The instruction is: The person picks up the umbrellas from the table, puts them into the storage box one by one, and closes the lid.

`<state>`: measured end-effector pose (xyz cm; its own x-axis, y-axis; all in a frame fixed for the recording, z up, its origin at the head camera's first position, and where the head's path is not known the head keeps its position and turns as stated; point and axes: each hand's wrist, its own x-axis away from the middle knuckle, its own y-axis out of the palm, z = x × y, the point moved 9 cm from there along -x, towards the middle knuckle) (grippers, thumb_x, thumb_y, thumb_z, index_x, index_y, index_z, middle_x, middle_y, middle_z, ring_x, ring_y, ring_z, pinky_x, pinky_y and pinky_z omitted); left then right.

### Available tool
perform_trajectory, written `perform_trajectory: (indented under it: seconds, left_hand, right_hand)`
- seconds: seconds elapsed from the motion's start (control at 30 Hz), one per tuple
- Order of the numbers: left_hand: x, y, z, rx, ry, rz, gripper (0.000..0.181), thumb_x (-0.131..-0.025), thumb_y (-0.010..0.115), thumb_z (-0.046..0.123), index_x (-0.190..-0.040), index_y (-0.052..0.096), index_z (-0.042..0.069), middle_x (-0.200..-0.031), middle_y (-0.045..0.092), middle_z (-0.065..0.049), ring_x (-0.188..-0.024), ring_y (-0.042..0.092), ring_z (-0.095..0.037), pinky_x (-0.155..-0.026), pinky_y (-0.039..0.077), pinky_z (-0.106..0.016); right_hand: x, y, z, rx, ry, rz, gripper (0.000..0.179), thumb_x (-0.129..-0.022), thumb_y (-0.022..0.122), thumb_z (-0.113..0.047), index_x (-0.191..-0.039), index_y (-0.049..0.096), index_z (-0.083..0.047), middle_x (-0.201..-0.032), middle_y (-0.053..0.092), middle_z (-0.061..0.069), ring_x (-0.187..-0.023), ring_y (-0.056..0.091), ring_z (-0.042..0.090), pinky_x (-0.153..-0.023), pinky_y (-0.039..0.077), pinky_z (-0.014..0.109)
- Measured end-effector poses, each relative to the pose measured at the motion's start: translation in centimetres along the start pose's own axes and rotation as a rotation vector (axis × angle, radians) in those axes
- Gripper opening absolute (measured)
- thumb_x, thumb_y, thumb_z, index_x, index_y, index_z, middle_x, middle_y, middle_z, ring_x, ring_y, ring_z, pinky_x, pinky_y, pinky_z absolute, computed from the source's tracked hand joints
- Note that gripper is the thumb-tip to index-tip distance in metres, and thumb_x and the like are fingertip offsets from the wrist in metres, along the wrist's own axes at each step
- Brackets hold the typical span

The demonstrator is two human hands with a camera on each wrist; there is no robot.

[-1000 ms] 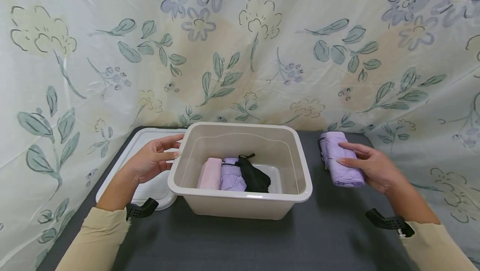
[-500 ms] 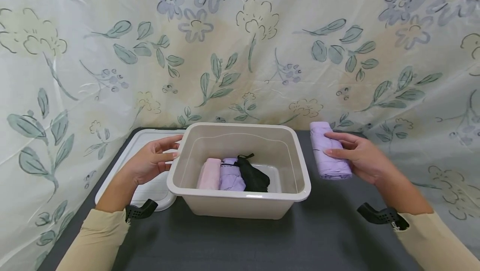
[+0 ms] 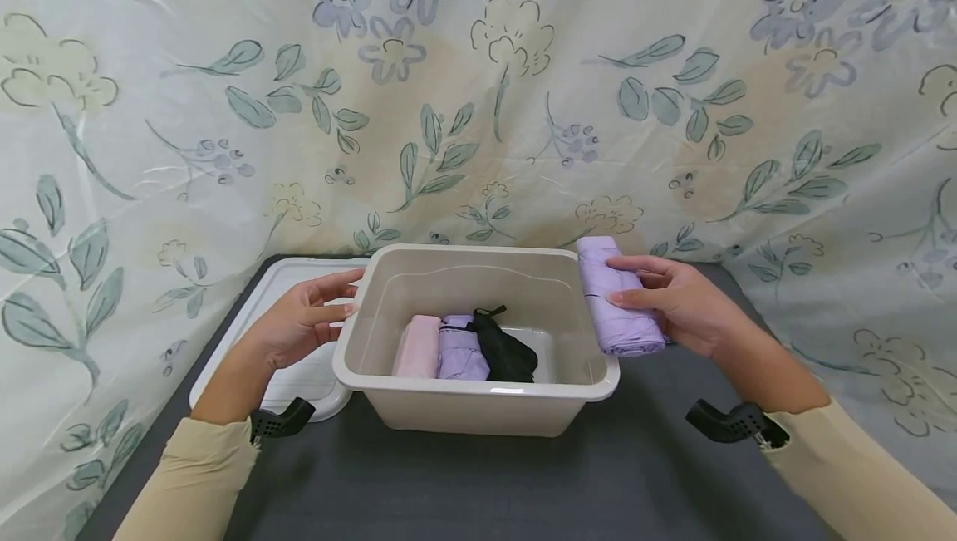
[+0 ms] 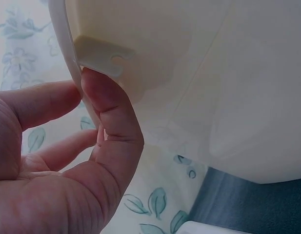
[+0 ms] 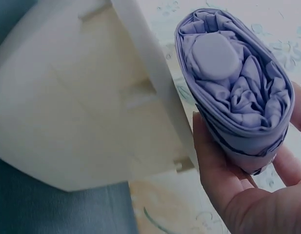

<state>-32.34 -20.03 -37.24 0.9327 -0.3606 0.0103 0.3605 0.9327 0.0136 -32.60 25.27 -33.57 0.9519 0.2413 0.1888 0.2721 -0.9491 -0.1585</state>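
Observation:
My right hand (image 3: 676,300) grips a folded purple umbrella (image 3: 616,300) with its thumb and fingers, beside and overlapping the right rim of a beige plastic storage bin (image 3: 478,412) in the head view. In the right wrist view the umbrella's end shows gathered fabric around a round handle cap (image 5: 216,56). At the bin's left rim, my left hand (image 3: 299,321) holds on, and the left wrist view shows a bent digit (image 4: 113,112) tucked under the rim. Inside the bin lie a pink rolled bundle (image 3: 420,347), another purple folded umbrella (image 3: 463,351) and a black fabric item (image 3: 504,350).
A white lid (image 3: 317,391) lies on the dark table (image 3: 478,491) to the left of the bin, partly behind my left hand. A floral curtain (image 3: 478,92) hangs right behind the table.
My right hand has carried the purple umbrella leftward and slightly up, from right of the bin to its right rim. The left hand stays at the left rim.

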Motion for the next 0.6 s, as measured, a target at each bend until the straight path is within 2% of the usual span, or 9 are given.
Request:
perform_trajectory:
  seconds: [0.23,0.6]
  left_hand:
    - [-0.1,0.2,0.2,0.013,0.017,-0.018,0.064,-0.101,0.06,0.003,-0.159,0.033,0.002,-0.118,0.058,-0.004,-0.097,0.07,-0.012,-0.084,0.063,-0.032]
    - [0.0,0.3,0.3,0.05,0.032,-0.038,0.064,-0.101,0.058,-0.001,-0.159,0.031,0.0,-0.117,0.06,-0.005,-0.097,0.071,-0.012,-0.084,0.063,-0.031]
  right_hand:
    - [-0.3,2.2,-0.9,-0.051,0.005,-0.055,0.058,-0.09,0.078,-0.01,-0.144,0.059,-0.021,-0.13,0.055,0.006,-0.109,0.063,0.027,-0.087,0.06,0.041]
    - [-1.0,4.8,-2.0,-0.06,0.047,-0.078,0.066,-0.089,0.079,-0.007,-0.15,0.052,-0.012,-0.135,0.053,0.012,-0.11,0.063,0.028,-0.088,0.061,0.039]
